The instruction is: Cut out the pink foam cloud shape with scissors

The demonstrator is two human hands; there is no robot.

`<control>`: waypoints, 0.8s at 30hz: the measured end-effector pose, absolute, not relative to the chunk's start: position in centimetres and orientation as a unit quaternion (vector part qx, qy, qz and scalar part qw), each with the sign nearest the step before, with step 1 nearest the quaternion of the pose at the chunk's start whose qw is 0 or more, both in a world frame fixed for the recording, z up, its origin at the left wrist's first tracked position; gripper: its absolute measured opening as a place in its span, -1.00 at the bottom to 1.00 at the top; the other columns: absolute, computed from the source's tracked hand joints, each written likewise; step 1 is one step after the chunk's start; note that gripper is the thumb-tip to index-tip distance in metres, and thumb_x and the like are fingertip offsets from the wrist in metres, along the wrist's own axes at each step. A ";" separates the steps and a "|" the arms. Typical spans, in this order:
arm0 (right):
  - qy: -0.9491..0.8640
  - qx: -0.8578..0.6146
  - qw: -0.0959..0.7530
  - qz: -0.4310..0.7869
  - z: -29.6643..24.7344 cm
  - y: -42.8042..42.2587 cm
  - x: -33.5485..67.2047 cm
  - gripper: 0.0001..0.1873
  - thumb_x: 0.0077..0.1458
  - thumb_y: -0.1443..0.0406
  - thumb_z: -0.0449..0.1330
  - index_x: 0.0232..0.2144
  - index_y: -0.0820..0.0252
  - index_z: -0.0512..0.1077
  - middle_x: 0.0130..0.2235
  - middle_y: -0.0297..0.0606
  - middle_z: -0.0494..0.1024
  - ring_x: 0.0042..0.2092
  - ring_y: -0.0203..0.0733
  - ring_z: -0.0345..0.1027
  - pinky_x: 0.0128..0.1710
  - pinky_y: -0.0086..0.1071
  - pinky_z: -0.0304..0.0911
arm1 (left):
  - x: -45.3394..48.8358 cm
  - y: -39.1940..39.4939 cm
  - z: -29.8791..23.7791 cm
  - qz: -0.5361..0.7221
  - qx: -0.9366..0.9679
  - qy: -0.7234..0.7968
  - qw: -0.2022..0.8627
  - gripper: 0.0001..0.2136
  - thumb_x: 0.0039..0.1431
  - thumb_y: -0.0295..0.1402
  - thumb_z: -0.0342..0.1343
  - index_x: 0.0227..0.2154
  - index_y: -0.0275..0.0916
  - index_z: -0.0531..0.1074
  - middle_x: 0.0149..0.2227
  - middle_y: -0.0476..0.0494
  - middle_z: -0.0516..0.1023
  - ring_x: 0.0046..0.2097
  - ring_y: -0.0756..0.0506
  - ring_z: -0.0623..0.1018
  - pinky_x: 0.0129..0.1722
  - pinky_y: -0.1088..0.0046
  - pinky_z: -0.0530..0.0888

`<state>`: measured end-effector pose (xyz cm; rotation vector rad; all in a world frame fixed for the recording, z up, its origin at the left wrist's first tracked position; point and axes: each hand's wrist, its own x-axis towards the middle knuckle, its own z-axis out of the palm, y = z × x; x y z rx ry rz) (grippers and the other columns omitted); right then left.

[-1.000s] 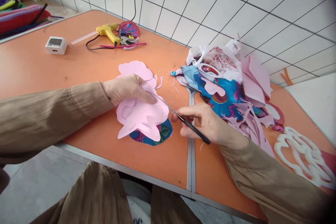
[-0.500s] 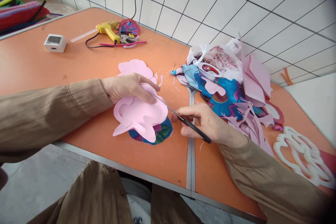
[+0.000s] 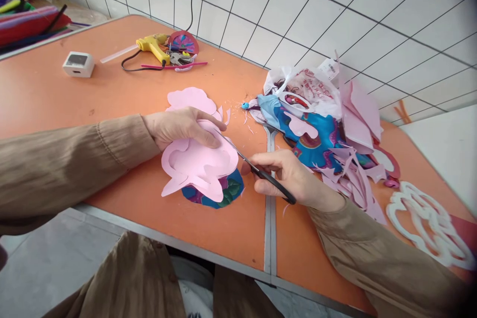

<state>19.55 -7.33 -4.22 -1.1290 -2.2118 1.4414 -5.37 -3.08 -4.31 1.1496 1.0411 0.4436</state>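
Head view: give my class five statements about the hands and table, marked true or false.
1. The right hand holds scissors. True.
2. The left hand is empty. False: it holds a pink cut-out.
3. A blue patterned piece shows past the pink cut-out's edge. True.
4. The yellow glue gun lies on the floor. False: it lies on the orange table.
5. A white boxy device stands on the table. True.
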 end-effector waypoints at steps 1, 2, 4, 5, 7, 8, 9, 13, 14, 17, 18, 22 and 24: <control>-0.761 -0.393 0.136 0.499 -4.3 -7.3 19.6 -0.37 -0.07 -0.22 0.27 -0.48 0.27 0.41 -0.56 -0.45 0.08 -0.49 -0.38 -0.07 -0.54 -0.43 -0.10 | -5.3 -3.1 -4.3 0.200 0.507 0.467 0.696 -0.41 -0.23 -0.42 0.43 -0.01 -0.23 0.52 -0.37 -0.06 0.67 -0.41 -0.10 0.62 -0.35 0.46 0.59; -0.758 -0.395 0.137 0.501 -4.3 -7.3 19.6 -0.36 -0.08 -0.23 0.26 -0.48 0.26 0.41 -0.56 -0.45 0.09 -0.50 -0.38 -0.07 -0.54 -0.43 -0.10 | -5.3 -3.1 -4.4 0.203 0.500 0.467 0.701 -0.42 -0.24 -0.42 0.43 -0.02 -0.23 0.53 -0.38 -0.05 0.66 -0.42 -0.09 0.61 -0.35 0.46 0.59; -0.753 -0.398 0.139 0.506 -4.3 -7.3 19.6 -0.36 -0.09 -0.24 0.26 -0.49 0.26 0.41 -0.56 -0.44 0.11 -0.50 -0.38 -0.05 -0.54 -0.43 -0.10 | -5.2 -3.2 -4.4 0.212 0.488 0.464 0.708 -0.45 -0.27 -0.42 0.44 -0.08 -0.21 0.55 -0.41 -0.03 0.65 -0.43 -0.08 0.60 -0.35 0.46 0.59; -0.750 -0.399 0.139 0.510 -4.3 -7.3 19.6 -0.36 -0.09 -0.24 0.27 -0.48 0.26 0.42 -0.56 -0.44 0.12 -0.50 -0.37 -0.04 -0.54 -0.43 -0.10 | -5.2 -3.2 -4.5 0.214 0.485 0.460 0.712 -0.48 -0.28 -0.42 0.44 -0.11 -0.20 0.57 -0.42 -0.02 0.64 -0.43 -0.08 0.59 -0.34 0.47 0.59; -0.745 -0.396 0.141 0.518 -4.3 -7.3 19.6 -0.37 -0.09 -0.22 0.29 -0.47 0.27 0.42 -0.55 -0.43 0.14 -0.50 -0.38 -0.04 -0.55 -0.43 -0.09 | -5.2 -3.2 -4.5 0.216 0.482 0.450 0.720 -0.53 -0.28 -0.42 0.44 -0.17 -0.18 0.58 -0.44 0.00 0.63 -0.42 -0.07 0.59 -0.33 0.48 0.58; -0.742 -0.394 0.145 0.522 -4.3 -7.3 19.6 -0.38 -0.10 -0.21 0.30 -0.47 0.26 0.41 -0.56 -0.44 0.14 -0.51 -0.39 -0.06 -0.55 -0.44 -0.09 | -5.2 -3.2 -4.5 0.216 0.481 0.445 0.724 -0.56 -0.28 -0.42 0.44 -0.20 -0.17 0.59 -0.44 0.00 0.62 -0.42 -0.07 0.58 -0.33 0.49 0.58; -0.740 -0.393 0.147 0.526 -4.3 -7.3 19.6 -0.39 -0.10 -0.20 0.31 -0.47 0.26 0.41 -0.56 -0.45 0.14 -0.51 -0.39 -0.07 -0.56 -0.44 -0.09 | -5.2 -3.2 -4.6 0.217 0.481 0.440 0.727 -0.58 -0.27 -0.42 0.44 -0.22 -0.16 0.59 -0.45 0.00 0.62 -0.42 -0.06 0.58 -0.35 0.51 0.57; -0.731 -0.393 0.161 0.535 -4.5 -7.3 19.5 -0.40 -0.11 -0.18 0.33 -0.46 0.26 0.40 -0.56 -0.46 0.15 -0.52 -0.40 -0.07 -0.56 -0.45 -0.06 | -5.2 -3.2 -4.8 0.229 0.479 0.422 0.735 -0.66 -0.26 -0.41 0.44 -0.30 -0.14 0.59 -0.48 0.01 0.60 -0.43 -0.04 0.56 -0.39 0.54 0.55; -0.729 -0.395 0.164 0.535 -4.5 -7.3 19.5 -0.40 -0.12 -0.19 0.33 -0.44 0.26 0.41 -0.56 -0.46 0.17 -0.52 -0.40 -0.05 -0.55 -0.44 -0.05 | -5.2 -3.2 -4.8 0.232 0.479 0.414 0.739 -0.68 -0.25 -0.41 0.44 -0.32 -0.14 0.59 -0.47 0.01 0.60 -0.43 -0.04 0.56 -0.38 0.54 0.55; -0.726 -0.402 0.174 0.530 -4.5 -7.4 19.4 -0.38 -0.13 -0.19 0.33 -0.43 0.28 0.43 -0.57 -0.46 0.18 -0.53 -0.40 -0.02 -0.55 -0.43 -0.03 | -5.1 -3.4 -4.9 0.238 0.472 0.400 0.749 -0.76 -0.23 -0.42 0.43 -0.41 -0.17 0.58 -0.46 0.00 0.59 -0.42 -0.03 0.55 -0.38 0.53 0.55; -0.725 -0.404 0.178 0.529 -4.4 -7.4 19.4 -0.39 -0.13 -0.19 0.33 -0.43 0.27 0.43 -0.58 -0.46 0.18 -0.54 -0.40 -0.01 -0.56 -0.43 -0.03 | -5.1 -3.4 -4.9 0.239 0.468 0.401 0.751 -0.79 -0.22 -0.42 0.42 -0.44 -0.19 0.57 -0.46 -0.01 0.59 -0.41 -0.04 0.55 -0.37 0.52 0.55; -0.726 -0.405 0.183 0.525 -4.4 -7.5 19.3 -0.44 -0.10 -0.15 0.33 -0.44 0.24 0.43 -0.62 -0.46 0.23 -0.57 -0.37 0.07 -0.58 -0.43 -0.02 | -5.0 -3.7 -4.8 0.242 0.457 0.399 0.757 -0.85 -0.19 -0.41 0.41 -0.53 -0.23 0.54 -0.50 -0.05 0.58 -0.38 -0.08 0.58 -0.24 0.40 0.58; -0.727 -0.403 0.187 0.523 -4.6 -7.5 19.3 -0.47 -0.09 -0.14 0.33 -0.44 0.23 0.42 -0.62 -0.46 0.24 -0.58 -0.36 0.10 -0.59 -0.43 -0.02 | -5.0 -3.8 -4.8 0.244 0.453 0.391 0.763 -0.86 -0.18 -0.41 0.41 -0.53 -0.24 0.55 -0.51 -0.07 0.59 -0.37 -0.10 0.59 -0.21 0.35 0.59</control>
